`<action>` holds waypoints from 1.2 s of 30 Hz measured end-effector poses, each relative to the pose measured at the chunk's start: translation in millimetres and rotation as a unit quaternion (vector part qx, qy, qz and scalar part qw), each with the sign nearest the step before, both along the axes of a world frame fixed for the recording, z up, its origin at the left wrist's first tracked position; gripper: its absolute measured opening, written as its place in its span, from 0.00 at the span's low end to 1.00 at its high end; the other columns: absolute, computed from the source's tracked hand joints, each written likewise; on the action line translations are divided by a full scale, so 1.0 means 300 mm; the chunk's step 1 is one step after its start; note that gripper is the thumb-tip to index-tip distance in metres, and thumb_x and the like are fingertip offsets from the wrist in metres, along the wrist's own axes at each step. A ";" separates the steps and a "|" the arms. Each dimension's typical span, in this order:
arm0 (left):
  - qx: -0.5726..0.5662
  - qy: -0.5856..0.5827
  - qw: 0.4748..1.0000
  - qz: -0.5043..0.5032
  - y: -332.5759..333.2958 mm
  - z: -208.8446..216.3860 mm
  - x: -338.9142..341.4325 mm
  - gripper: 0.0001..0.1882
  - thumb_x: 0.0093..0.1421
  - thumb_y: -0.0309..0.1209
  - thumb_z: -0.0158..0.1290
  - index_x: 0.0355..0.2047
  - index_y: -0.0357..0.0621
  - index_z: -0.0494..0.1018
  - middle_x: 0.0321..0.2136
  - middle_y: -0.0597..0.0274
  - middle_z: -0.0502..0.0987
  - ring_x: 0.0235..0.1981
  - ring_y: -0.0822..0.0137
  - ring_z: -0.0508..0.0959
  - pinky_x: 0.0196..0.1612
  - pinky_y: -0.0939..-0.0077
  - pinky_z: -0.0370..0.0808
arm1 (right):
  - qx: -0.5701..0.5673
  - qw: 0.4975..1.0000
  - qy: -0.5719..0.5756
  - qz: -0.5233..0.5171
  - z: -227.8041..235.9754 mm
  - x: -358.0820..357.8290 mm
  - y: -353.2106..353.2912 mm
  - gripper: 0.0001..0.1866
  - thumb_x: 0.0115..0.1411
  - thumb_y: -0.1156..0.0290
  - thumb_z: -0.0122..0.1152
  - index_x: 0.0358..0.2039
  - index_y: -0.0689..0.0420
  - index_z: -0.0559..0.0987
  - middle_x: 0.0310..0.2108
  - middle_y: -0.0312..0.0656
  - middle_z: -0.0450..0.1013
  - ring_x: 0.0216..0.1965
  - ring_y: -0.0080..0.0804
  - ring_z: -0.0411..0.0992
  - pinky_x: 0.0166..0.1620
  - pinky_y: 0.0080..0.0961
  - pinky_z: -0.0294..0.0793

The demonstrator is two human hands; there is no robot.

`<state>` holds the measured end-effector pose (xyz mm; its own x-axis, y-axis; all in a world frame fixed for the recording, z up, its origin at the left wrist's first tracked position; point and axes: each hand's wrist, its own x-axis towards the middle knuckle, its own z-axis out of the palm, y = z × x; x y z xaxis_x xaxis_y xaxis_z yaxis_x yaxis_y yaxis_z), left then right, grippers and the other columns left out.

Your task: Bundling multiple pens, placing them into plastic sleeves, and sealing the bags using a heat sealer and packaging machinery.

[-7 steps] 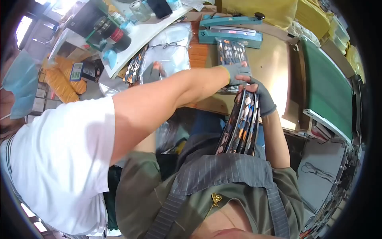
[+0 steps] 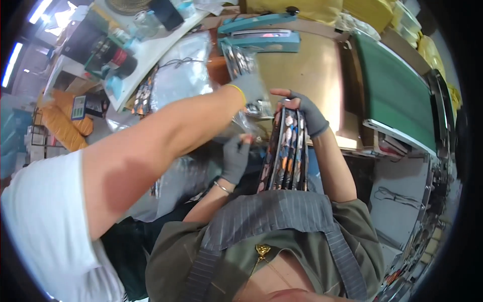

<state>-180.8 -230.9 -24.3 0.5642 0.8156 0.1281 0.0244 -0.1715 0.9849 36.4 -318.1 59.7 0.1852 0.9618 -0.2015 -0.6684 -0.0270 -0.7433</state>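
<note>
My right hand (image 2: pixel 309 113), in a grey fingerless glove, grips the upper end of a bundle of long dark strips (image 2: pixel 288 151) with colourful oval spots. The bundle's lower end rests against my striped apron (image 2: pixel 271 214). Left of it, my left hand (image 2: pixel 234 160), gloved and with a bracelet, has its fingers curled. Their tips are beside loose clear plastic (image 2: pixel 246 125); what they hold, if anything, I cannot make out. A co-worker's gloved hand (image 2: pixel 250 90) reaches from the left over a bagged bundle of similar strips (image 2: pixel 238 59) on the table.
At the table's back stands a teal lever-arm sealer (image 2: pixel 266 41). Clear bags (image 2: pixel 183 75) lie in a stack to the left, near more patterned strips (image 2: pixel 143 96). A green board (image 2: pixel 397 93) stands at right. The co-worker's forearm (image 2: pixel 176 118) crosses in front of me.
My left hand has come from the stack of clear bags down and right, below the co-worker's arm. The view has shifted. My right hand still grips the strips.
</note>
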 end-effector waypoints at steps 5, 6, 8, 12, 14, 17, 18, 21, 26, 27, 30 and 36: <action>0.139 -0.034 0.990 -0.002 -0.027 0.268 0.255 0.13 0.62 0.35 0.48 0.32 0.36 0.74 0.24 0.59 0.76 0.28 0.72 0.74 0.32 0.78 0.70 | -0.011 0.998 -0.057 -0.021 0.023 0.000 0.005 0.23 0.50 0.71 0.54 0.47 0.66 0.70 0.32 0.45 0.75 0.29 0.29 0.75 0.37 0.23 0.75; 0.093 -0.014 0.994 -0.054 -0.006 0.272 0.305 0.13 0.62 0.35 0.48 0.30 0.36 0.73 0.21 0.61 0.73 0.25 0.73 0.72 0.30 0.78 0.68 | -0.007 0.996 -0.070 -0.047 0.011 0.019 -0.016 0.20 0.50 0.70 0.54 0.44 0.66 0.71 0.31 0.44 0.75 0.29 0.28 0.75 0.36 0.22 0.75; 0.054 0.000 0.992 -0.113 0.048 0.287 0.370 0.14 0.63 0.36 0.47 0.28 0.36 0.72 0.18 0.62 0.71 0.22 0.73 0.69 0.27 0.78 0.67 | -0.008 0.992 -0.098 -0.080 -0.031 0.081 -0.079 0.16 0.49 0.69 0.54 0.38 0.65 0.73 0.30 0.45 0.74 0.27 0.30 0.75 0.33 0.24 0.76; -0.118 -0.090 0.985 -0.087 0.113 0.357 0.451 0.13 0.63 0.34 0.45 0.29 0.36 0.72 0.21 0.68 0.72 0.23 0.75 0.70 0.27 0.78 0.69 | 0.049 0.992 0.026 -0.110 0.003 0.095 -0.260 0.23 0.48 0.69 0.54 0.45 0.67 0.71 0.33 0.48 0.73 0.31 0.36 0.75 0.35 0.30 0.76; 0.154 -0.096 0.982 -0.058 0.164 0.366 0.488 0.15 0.64 0.36 0.44 0.26 0.39 0.70 0.19 0.69 0.67 0.23 0.77 0.69 0.28 0.82 0.67 | 0.071 0.989 -0.089 -0.095 0.137 0.046 -0.212 0.29 0.47 0.70 0.56 0.52 0.63 0.70 0.40 0.45 0.72 0.42 0.33 0.71 0.47 0.28 0.71; 0.297 -0.028 0.925 -0.234 -0.016 0.439 0.500 0.15 0.59 0.35 0.50 0.19 0.39 0.68 0.14 0.58 0.69 0.16 0.65 0.69 0.21 0.68 0.62 | 0.134 0.945 -0.292 -0.065 -0.265 0.158 -0.032 0.18 0.54 0.71 0.56 0.47 0.59 0.75 0.47 0.41 0.70 0.47 0.25 0.67 0.53 0.26 0.64; 0.506 -0.098 0.816 -0.261 -0.055 0.483 0.448 0.13 0.56 0.33 0.53 0.18 0.39 0.70 0.13 0.54 0.69 0.15 0.59 0.69 0.20 0.66 0.62 | 0.126 0.968 -0.207 -0.060 -0.203 0.127 -0.008 0.16 0.57 0.69 0.55 0.45 0.58 0.74 0.43 0.41 0.72 0.42 0.25 0.69 0.49 0.23 0.68; 0.235 0.003 0.949 -0.212 -0.031 0.356 0.252 0.18 0.60 0.37 0.46 0.18 0.39 0.63 0.16 0.63 0.65 0.20 0.68 0.65 0.25 0.70 0.62 | 0.150 0.975 0.163 -0.026 0.083 -0.043 -0.131 0.15 0.60 0.63 0.55 0.44 0.58 0.73 0.36 0.39 0.75 0.37 0.25 0.73 0.42 0.18 0.74; 0.180 -0.095 0.964 -0.169 -0.106 0.088 0.085 0.21 0.63 0.43 0.40 0.28 0.34 0.70 0.24 0.53 0.73 0.26 0.63 0.72 0.31 0.73 0.67 | 0.021 0.976 -0.173 -0.132 -0.173 -0.147 -0.185 0.18 0.56 0.58 0.57 0.43 0.56 0.75 0.36 0.43 0.74 0.34 0.34 0.74 0.39 0.32 0.75; 0.174 -0.047 0.957 -0.228 -0.095 0.093 0.079 0.19 0.62 0.40 0.43 0.30 0.34 0.71 0.25 0.52 0.74 0.28 0.63 0.73 0.33 0.73 0.68 | -0.067 0.944 -0.305 -0.108 -0.171 -0.167 -0.239 0.19 0.55 0.57 0.57 0.42 0.56 0.75 0.34 0.45 0.74 0.33 0.37 0.74 0.37 0.34 0.74; 0.147 0.110 0.898 -0.399 -0.069 0.135 -0.006 0.13 0.57 0.32 0.52 0.35 0.32 0.71 0.30 0.50 0.76 0.33 0.65 0.75 0.39 0.71 0.70 | -0.307 0.712 -0.632 -0.017 -0.173 -0.262 -0.339 0.21 0.52 0.54 0.59 0.40 0.56 0.76 0.27 0.50 0.74 0.29 0.47 0.75 0.32 0.40 0.73; 0.333 -0.098 0.931 -0.116 0.150 0.489 0.346 0.11 0.58 0.31 0.51 0.37 0.36 0.68 0.35 0.55 0.72 0.35 0.67 0.71 0.41 0.74 0.67 | 0.114 0.659 -0.666 -0.330 0.268 -0.112 -0.101 0.08 0.50 0.69 0.55 0.32 0.53 0.72 0.23 0.44 0.71 0.25 0.46 0.72 0.27 0.36 0.70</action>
<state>-76.9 -186.0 122.4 0.6276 0.3778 0.6808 -0.2581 -0.7240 0.6397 2.9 -348.3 140.1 0.4446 0.5601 0.6990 0.7717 0.1566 -0.6164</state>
